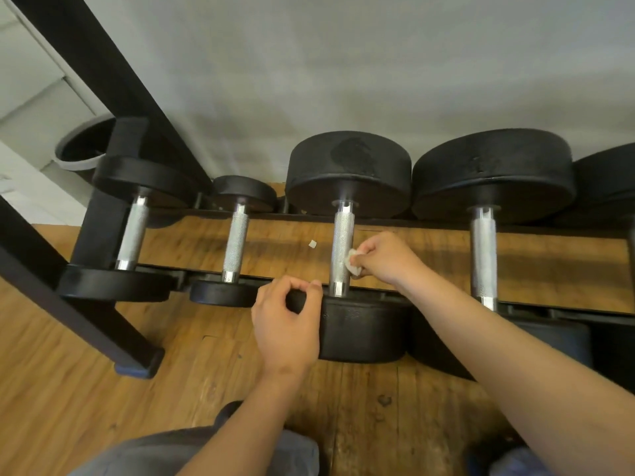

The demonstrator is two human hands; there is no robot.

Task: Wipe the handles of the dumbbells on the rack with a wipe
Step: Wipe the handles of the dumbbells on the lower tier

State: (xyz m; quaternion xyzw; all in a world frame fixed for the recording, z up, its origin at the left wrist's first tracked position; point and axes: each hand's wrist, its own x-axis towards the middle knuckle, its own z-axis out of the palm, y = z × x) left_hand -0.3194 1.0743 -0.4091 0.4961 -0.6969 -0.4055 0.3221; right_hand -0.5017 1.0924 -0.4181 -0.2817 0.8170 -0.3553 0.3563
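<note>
Wooden floor [86,372]; right hand [385,259] mostly hides wipe [351,264] (seemingly touching handle [342,242]).

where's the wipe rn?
Head view, right of centre: the wipe is pinched in the right hand and pressed against the right side of the third dumbbell handle from the left, toward its near end.

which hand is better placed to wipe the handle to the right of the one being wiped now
Right. The right hand pinches the wipe and lies nearest that handle; the left hand grips the near head, with no wipe.
</note>
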